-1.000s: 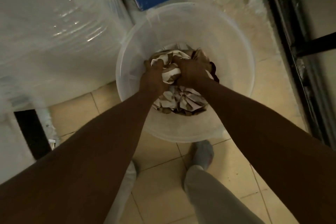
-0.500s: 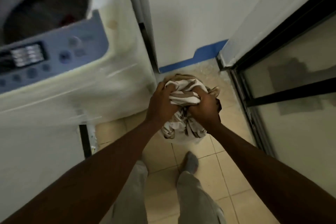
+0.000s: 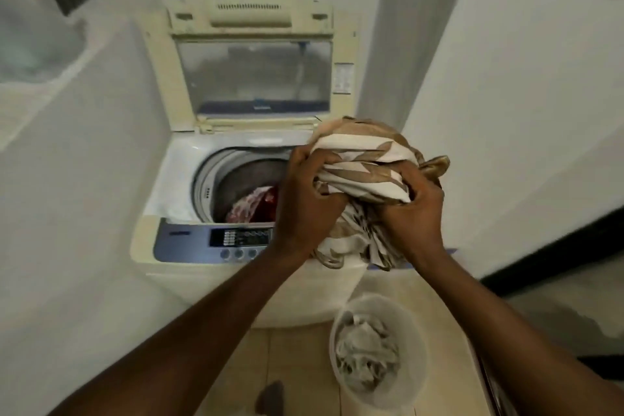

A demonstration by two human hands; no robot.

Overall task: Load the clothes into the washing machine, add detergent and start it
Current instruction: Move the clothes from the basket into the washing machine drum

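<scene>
A top-loading washing machine (image 3: pixel 175 257) stands ahead with its lid (image 3: pixel 253 78) raised. Inside the drum (image 3: pixel 236 189) lies a red and pink garment (image 3: pixel 253 208). Both hands grip a bundled brown and white patterned cloth (image 3: pixel 364 159), held above the machine's right front corner. My left hand (image 3: pixel 304 203) clutches its left side and my right hand (image 3: pixel 412 209) its right side. The cloth's loose end hangs down over the blue control panel (image 3: pixel 202 243).
A clear plastic bucket (image 3: pixel 415 348) with pale clothes (image 3: pixel 366 351) in it stands on the tiled floor right of the machine's front. A white wall closes in on the left, another wall and a dark-framed door on the right. A foot shows at the bottom.
Both hands lifted the patterned cloth out of the bucket and carried it up and left over the machine's top. The view rose from the floor to the open machine.
</scene>
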